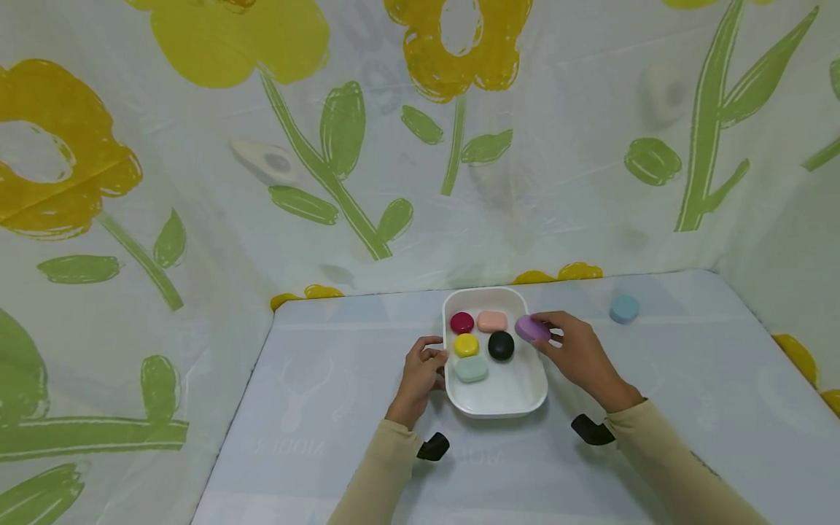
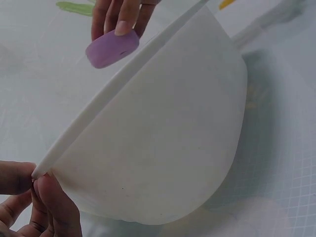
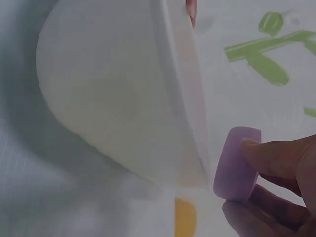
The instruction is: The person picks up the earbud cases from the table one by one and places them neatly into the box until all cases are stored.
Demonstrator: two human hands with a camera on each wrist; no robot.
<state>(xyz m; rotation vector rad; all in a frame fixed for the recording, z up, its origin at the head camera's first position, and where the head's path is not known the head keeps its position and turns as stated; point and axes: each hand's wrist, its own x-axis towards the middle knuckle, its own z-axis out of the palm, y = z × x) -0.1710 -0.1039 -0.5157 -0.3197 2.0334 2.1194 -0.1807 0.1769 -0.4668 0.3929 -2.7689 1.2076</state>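
Note:
A white plastic basin (image 1: pixel 508 390) stands on the table. Its left rim is pinched between the thumb and fingers of my left hand (image 1: pixel 418 373). Over the basin's right rim, my right hand (image 1: pixel 580 354) holds a purple bar of soap (image 1: pixel 530 329) by its edge, raised above the rim in both wrist views. Inside the basin lie a dark red soap (image 1: pixel 462 322), a peach soap (image 1: pixel 492 321), a yellow soap (image 1: pixel 467 345), a black round soap (image 1: pixel 502 345) and a pale green soap (image 1: pixel 471 369).
A light blue round soap (image 1: pixel 624 309) sits on the white table (image 1: pixel 315 408), to the right of the basin near the back. Behind and beside the table hangs a white curtain (image 1: pixel 558 204) printed with yellow flowers. Black wrist mounts (image 1: pixel 592 430) project below the sleeves.

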